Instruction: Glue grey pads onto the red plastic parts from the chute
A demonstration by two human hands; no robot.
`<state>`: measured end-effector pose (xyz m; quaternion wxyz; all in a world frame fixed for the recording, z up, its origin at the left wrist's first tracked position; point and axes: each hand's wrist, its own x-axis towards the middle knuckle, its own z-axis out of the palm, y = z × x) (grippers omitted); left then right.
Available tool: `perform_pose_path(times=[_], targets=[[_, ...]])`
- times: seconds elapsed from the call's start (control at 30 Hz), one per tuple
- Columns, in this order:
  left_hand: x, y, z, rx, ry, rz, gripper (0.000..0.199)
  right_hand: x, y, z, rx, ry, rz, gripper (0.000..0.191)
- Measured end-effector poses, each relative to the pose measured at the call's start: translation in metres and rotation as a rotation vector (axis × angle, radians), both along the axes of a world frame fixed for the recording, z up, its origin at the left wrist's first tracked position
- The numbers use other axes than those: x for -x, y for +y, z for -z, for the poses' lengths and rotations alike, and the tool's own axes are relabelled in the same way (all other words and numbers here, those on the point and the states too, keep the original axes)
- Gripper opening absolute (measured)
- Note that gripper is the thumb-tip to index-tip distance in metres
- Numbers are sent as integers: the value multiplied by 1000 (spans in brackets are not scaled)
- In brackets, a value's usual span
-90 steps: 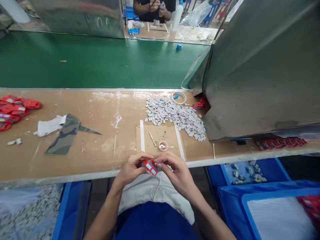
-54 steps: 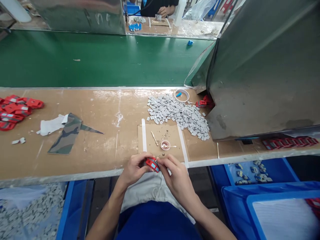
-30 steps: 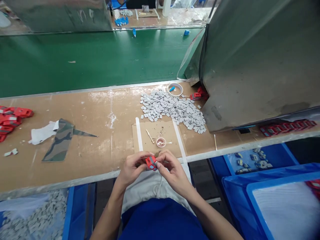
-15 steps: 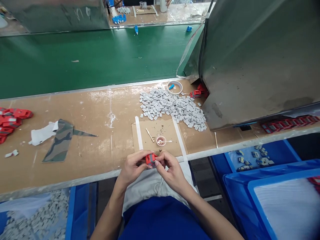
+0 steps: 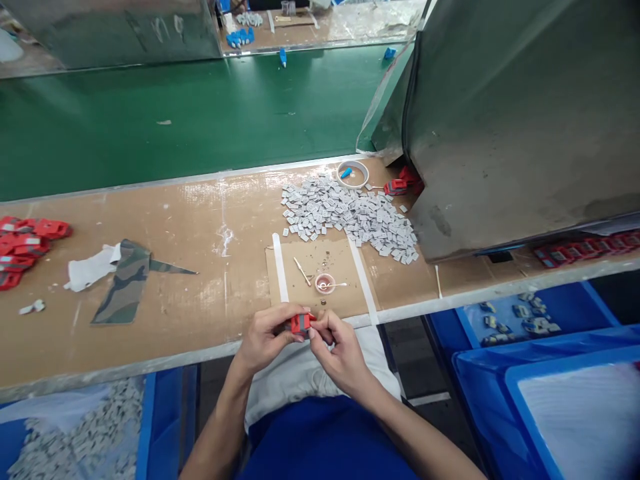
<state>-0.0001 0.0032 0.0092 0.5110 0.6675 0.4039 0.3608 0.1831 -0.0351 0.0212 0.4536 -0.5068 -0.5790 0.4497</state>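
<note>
Between my hands, at the bench's front edge, is a small red toy vehicle point(image 5: 301, 324) with a grey stripe. My left hand point(image 5: 265, 335) is closed round its left side. The fingers of my right hand point(image 5: 341, 347) are pinched at its right side; whether they also hold a tiny part cannot be made out. Just beyond the hands stands a small round cup point(image 5: 325, 284) with a cotton swab point(image 5: 336, 285) lying across it. A thin white stick point(image 5: 302, 272) rests to the left of the cup. Farther back spreads a heap of small grey tiles point(image 5: 350, 217).
Red toy vehicles point(image 5: 25, 247) are piled at the far left, near a camouflage cloth point(image 5: 123, 283). A tape roll point(image 5: 353, 175) lies behind the tiles. A large metal box point(image 5: 510, 133) blocks the right. Blue bins point(image 5: 545, 353) stand below the bench; a green belt point(image 5: 200, 120) runs behind it.
The view has shifted slightly, so the bench things appear a little farther right. Both hands stay on the red toy vehicle, with the right fingers slightly moved against its side.
</note>
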Motion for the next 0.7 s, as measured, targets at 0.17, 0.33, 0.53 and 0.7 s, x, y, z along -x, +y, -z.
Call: perform_pose_path(times=[0.17,0.33,0.53,0.7], targets=[[3,0,4,-50,26,7,33,0,5,3,27,22,-23,23],[-4,-5,0,-123,4,-4,34,-4,-3,2,-75,-44,14,16],[-29,-42,-15,-39,-355,-153,29,-17,-23,-15,-182,-4,65,27],[-48,-77,-30,-58,-352,-225,27,-23,-39,-33,-304,36,-31,31]])
